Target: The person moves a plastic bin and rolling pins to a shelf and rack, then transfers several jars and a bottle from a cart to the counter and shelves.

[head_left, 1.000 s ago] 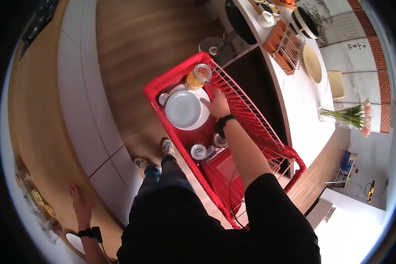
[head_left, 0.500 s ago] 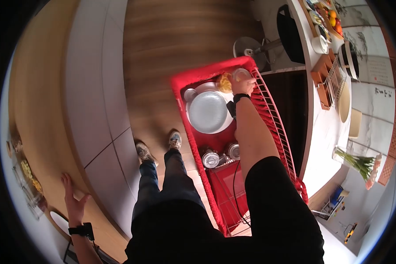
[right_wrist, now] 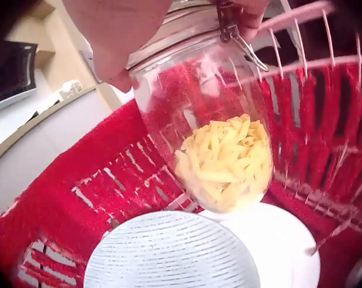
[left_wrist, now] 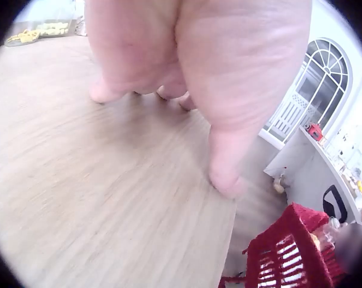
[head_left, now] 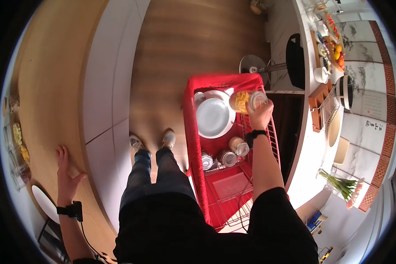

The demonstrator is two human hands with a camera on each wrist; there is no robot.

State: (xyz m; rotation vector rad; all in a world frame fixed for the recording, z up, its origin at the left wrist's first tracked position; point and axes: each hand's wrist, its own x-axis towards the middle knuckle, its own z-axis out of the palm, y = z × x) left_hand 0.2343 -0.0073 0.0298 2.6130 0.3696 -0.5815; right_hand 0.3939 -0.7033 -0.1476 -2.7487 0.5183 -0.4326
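Note:
My right hand (head_left: 260,116) grips a clip-top glass jar (right_wrist: 223,156) around its lid end. Yellow penne (right_wrist: 229,159) fills the lower part of the jar, which hangs tilted at the far right end of a red-lined shopping cart (head_left: 191,145). Just below it in the right wrist view are a ribbed pale plate (right_wrist: 169,258) and the wider white plate (right_wrist: 292,240) underneath. My left hand (head_left: 68,180) rests on the wooden counter (left_wrist: 109,198), fingertips touching the surface and thumb spread at its edge.
Several other glass jars, one being a clip-top jar (head_left: 239,146), stand mid-cart. A small glass container (head_left: 199,97) sits by the plates. On the right, a white counter (head_left: 310,145) bears a dish rack (head_left: 325,108) and flowers (head_left: 343,185). A black stool (head_left: 295,61) stands beyond the cart.
My right hand has gone from beside the plates to the penne jar, taken hold of its top and lifted it from the cart's corner. My left hand stays on the wooden counter.

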